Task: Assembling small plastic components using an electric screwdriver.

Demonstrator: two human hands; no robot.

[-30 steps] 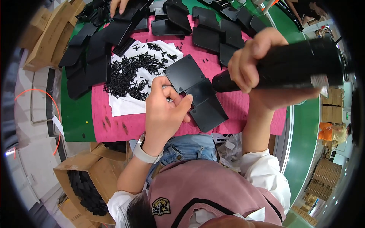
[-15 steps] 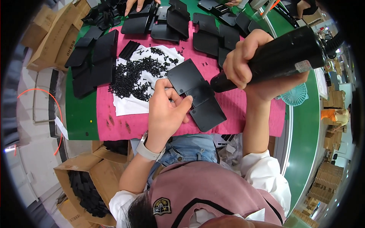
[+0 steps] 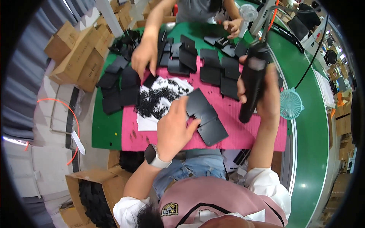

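Note:
Near the front edge of the pink mat [image 3: 243, 138] lies a hinged-looking black plastic plate assembly [image 3: 213, 131], set aslant. My left hand [image 3: 173, 127] is beside its left edge, thumb and fingers spread apart; whether the fingertips touch it is unclear. To the right of the plate, my right hand [image 3: 269, 95] is wrapped round a black electric screwdriver [image 3: 254, 81], held nearly upright with its narrow end down and blurred by motion. Left of the plate, a heap of small black screws [image 3: 154, 100] is spread on a white cloth [image 3: 146, 124].
Stacks of black plates [image 3: 129, 91] flank the screws, with more plates [image 3: 211, 70] at the back. Across the table, a co-worker's hand [image 3: 144, 57] reaches to small black pieces [image 3: 151, 81]. A teal fan [image 3: 291, 103] stands right. An open carton [image 3: 110, 190] of black parts sits below left.
The screwdriver has swung from slanting over the plate to nearly upright, away from it. My left fingers have spread from their grip on the plate. The view has shifted, showing more of the co-worker.

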